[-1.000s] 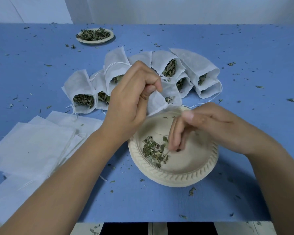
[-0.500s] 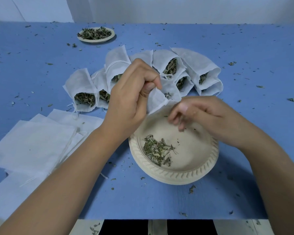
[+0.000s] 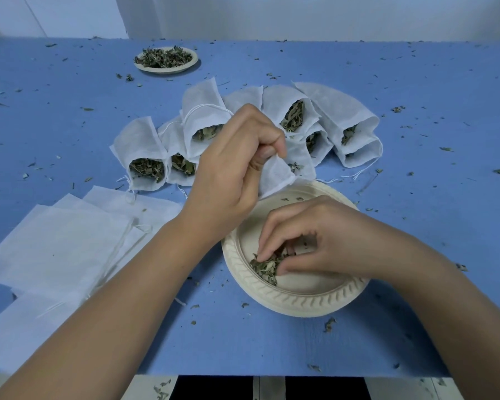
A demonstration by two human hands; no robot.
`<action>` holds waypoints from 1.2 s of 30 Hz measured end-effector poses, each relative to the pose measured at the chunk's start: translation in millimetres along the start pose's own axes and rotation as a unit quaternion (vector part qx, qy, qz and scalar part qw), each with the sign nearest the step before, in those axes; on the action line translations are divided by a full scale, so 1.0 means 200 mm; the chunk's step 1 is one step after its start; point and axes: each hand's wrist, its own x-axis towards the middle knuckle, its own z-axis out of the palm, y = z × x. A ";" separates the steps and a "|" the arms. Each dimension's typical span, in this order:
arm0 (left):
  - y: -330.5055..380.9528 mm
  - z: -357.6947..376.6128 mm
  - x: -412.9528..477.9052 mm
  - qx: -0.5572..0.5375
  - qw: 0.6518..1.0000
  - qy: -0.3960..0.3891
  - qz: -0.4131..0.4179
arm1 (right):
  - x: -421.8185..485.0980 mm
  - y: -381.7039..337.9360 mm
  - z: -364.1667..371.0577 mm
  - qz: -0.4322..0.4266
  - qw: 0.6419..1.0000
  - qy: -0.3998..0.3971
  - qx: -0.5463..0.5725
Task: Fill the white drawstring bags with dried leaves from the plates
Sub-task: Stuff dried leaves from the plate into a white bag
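Observation:
My left hand (image 3: 231, 171) pinches the rim of a white drawstring bag (image 3: 283, 174) and holds it up just over the far edge of the near cream plate (image 3: 295, 301). Inside that plate my right hand (image 3: 309, 241) reaches down, its fingertips pinching a small clump of dried leaves (image 3: 264, 267) at the plate's left side. Little else lies in the plate. Behind my hands several filled bags (image 3: 145, 157) lie in a row with leaves showing at their mouths.
A second plate (image 3: 166, 60) heaped with dried leaves stands far back left. A stack of flat empty bags (image 3: 55, 249) lies at the near left. Leaf crumbs are scattered over the blue table (image 3: 416, 197), whose front edge runs just below my forearms.
My right hand dropped from the held bag's mouth into the plate and closed on the leaf clump. The left hand kept the bag up in the same place.

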 end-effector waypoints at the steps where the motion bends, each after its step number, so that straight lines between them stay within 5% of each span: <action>1: 0.00 0.00 0.00 0.001 1.000 0.001 -0.002 | 0.00 0.00 0.00 -0.002 1.000 0.009 -0.002; 5: 0.00 -0.01 0.00 0.005 1.000 0.001 -0.006 | -0.01 0.01 0.00 0.003 0.999 0.046 -0.002; 9: 0.00 -0.01 0.00 0.008 1.000 0.003 -0.002 | -0.07 0.02 -0.10 -0.017 0.987 0.107 0.123; 16: 0.00 0.00 -0.01 0.003 1.000 -0.012 0.019 | -0.07 0.02 -0.13 -0.129 0.874 0.343 0.318; 18: 0.00 0.01 -0.01 -0.004 1.000 -0.015 0.025 | -0.05 0.02 -0.10 -0.096 0.872 0.393 0.277; 23: 0.01 0.02 -0.01 -0.020 0.998 -0.037 0.036 | 0.00 0.03 -0.03 -0.106 0.900 0.412 -0.100; 25: 0.02 0.03 -0.01 -0.007 0.998 -0.044 0.033 | 0.00 0.04 -0.02 -0.109 0.905 0.392 -0.127; 30: 0.02 0.02 0.00 0.003 0.999 -0.038 0.030 | -0.01 0.03 -0.03 -0.140 0.909 0.393 0.014; 36: 0.03 0.04 -0.01 -0.009 0.997 -0.055 0.045 | 0.04 0.03 0.02 -0.115 0.905 0.374 -0.168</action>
